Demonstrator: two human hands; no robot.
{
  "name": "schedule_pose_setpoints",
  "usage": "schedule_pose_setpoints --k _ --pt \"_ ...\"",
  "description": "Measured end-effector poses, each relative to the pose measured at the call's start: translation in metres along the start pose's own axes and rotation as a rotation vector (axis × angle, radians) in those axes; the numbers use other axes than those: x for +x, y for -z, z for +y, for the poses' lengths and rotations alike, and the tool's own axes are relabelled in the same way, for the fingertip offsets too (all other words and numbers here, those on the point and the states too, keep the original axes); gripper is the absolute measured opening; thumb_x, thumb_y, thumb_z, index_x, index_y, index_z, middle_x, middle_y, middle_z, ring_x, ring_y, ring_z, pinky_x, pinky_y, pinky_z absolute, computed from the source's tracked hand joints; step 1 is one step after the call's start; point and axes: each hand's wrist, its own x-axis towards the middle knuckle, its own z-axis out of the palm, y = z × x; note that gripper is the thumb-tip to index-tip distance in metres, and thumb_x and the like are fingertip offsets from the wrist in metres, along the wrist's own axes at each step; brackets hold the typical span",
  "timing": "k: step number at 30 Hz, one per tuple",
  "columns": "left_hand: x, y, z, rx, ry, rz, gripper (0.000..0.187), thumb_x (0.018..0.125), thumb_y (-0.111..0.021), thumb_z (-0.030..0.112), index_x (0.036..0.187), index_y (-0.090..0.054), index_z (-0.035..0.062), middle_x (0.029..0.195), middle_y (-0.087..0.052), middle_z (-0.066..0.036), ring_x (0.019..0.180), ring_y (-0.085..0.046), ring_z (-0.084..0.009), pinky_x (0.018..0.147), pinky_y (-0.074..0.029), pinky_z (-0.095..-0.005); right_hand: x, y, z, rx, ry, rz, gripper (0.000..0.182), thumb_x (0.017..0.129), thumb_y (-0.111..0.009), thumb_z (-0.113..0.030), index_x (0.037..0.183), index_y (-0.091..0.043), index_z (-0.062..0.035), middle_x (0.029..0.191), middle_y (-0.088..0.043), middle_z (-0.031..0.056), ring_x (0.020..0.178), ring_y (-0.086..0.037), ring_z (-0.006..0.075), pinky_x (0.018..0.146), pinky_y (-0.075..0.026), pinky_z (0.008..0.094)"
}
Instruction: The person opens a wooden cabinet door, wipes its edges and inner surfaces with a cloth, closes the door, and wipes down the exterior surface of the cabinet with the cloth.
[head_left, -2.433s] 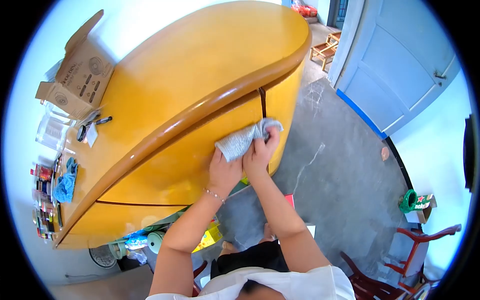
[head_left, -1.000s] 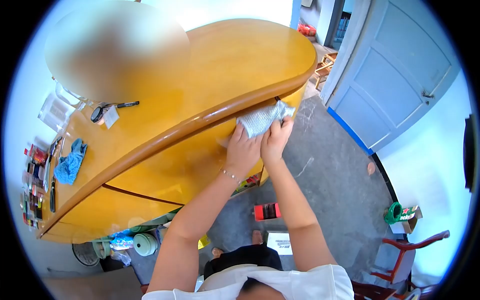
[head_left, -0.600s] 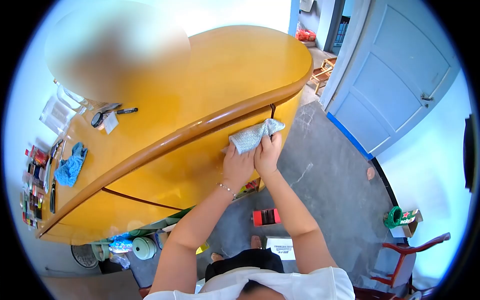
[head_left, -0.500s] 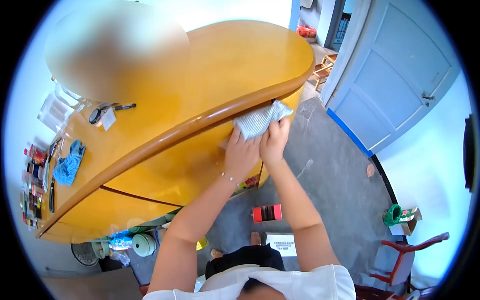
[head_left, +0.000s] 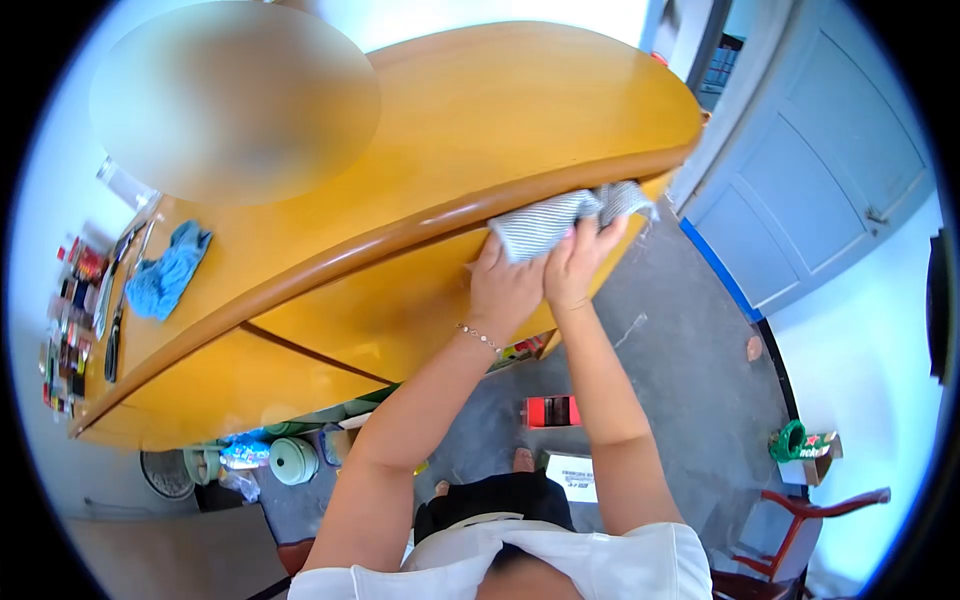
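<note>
A grey-and-white striped cloth (head_left: 543, 226) lies against the front of a yellow wooden desk (head_left: 480, 95), just beneath its rounded brown edge. My left hand (head_left: 508, 290), with a bracelet at the wrist, holds the cloth's lower left part, its fingertips partly hidden by the fabric. Close beside it, my right hand (head_left: 577, 265) grips the cloth's right part. Both arms reach forward and up from my body.
On the desk's left end are a blue cloth (head_left: 170, 272), a black-handled tool (head_left: 113, 345) and several small items. Below stand a pale green pot (head_left: 293, 460), a red box (head_left: 551, 411) and a white box (head_left: 571, 476). A wooden chair (head_left: 800, 515) and a door (head_left: 815, 160) are at right.
The view has shifted, so the desk's right end sits further right. Both hands and the striped cloth have moved along under the edge, and the cloth is spread wider.
</note>
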Motion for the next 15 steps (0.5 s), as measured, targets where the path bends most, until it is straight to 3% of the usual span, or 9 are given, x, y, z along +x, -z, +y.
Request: schedule_pose_setpoints --k 1,4,7,10,15 --pt "-0.004 0.002 -0.011 0.015 -0.034 0.132 0.03 0.077 -0.046 0.019 0.105 -0.056 0.0147 0.101 -0.058 -0.005 0.101 -0.049 -0.0196 0.089 -0.035 -0.0361 -0.002 -0.006 -0.013 0.035 -0.081 -0.015 0.051 0.076 -0.049 -0.014 0.119 -0.036 0.0102 0.123 -0.023 0.0356 0.113 -0.025 0.0493 0.097 -0.018 0.0483" --pt "-0.068 0.005 -0.037 -0.144 0.206 -0.032 0.029 0.079 -0.045 0.02 0.105 -0.056 0.0135 0.104 -0.057 -0.005 0.101 -0.05 -0.0202 0.09 -0.034 -0.0361 -0.067 -0.036 -0.026 -0.011 0.038 -0.164 0.057 0.075 -0.049 -0.017 0.12 -0.032 0.0133 0.121 -0.027 0.0364 0.112 -0.026 0.0518 0.096 -0.018 0.053" --pt "-0.159 -0.014 -0.074 -0.1 0.207 -0.101 0.028 0.081 -0.045 0.021 0.106 -0.056 0.0112 0.106 -0.056 -0.007 0.1 -0.05 -0.0219 0.089 -0.036 -0.038 -0.167 -0.051 -0.053 -0.108 0.051 -0.413 0.061 0.076 -0.051 -0.021 0.121 -0.03 0.0144 0.117 -0.033 0.0356 0.11 -0.028 0.0532 0.094 -0.018 0.0578" --pt "-0.192 0.006 -0.1 -0.155 0.14 -0.152 0.03 0.081 -0.047 0.021 0.106 -0.055 0.0086 0.106 -0.055 -0.011 0.098 -0.051 -0.0265 0.086 -0.037 -0.0414 -0.202 -0.06 -0.077 -0.076 -0.002 -0.459 0.065 0.076 -0.052 -0.024 0.123 -0.028 0.0126 0.115 -0.034 0.0356 0.11 -0.028 0.0534 0.094 -0.019 0.0569" --pt "-0.113 0.074 -0.114 -0.154 0.212 -0.027 0.031 0.081 -0.046 0.022 0.108 -0.055 0.0094 0.101 -0.058 -0.012 0.093 -0.054 -0.0277 0.083 -0.04 -0.0407 -0.094 -0.068 -0.133 -0.086 -0.018 -0.172 0.064 0.079 -0.048 -0.027 0.127 -0.025 0.0094 0.112 -0.035 0.0362 0.106 -0.029 0.0546 0.094 -0.02 0.0564"
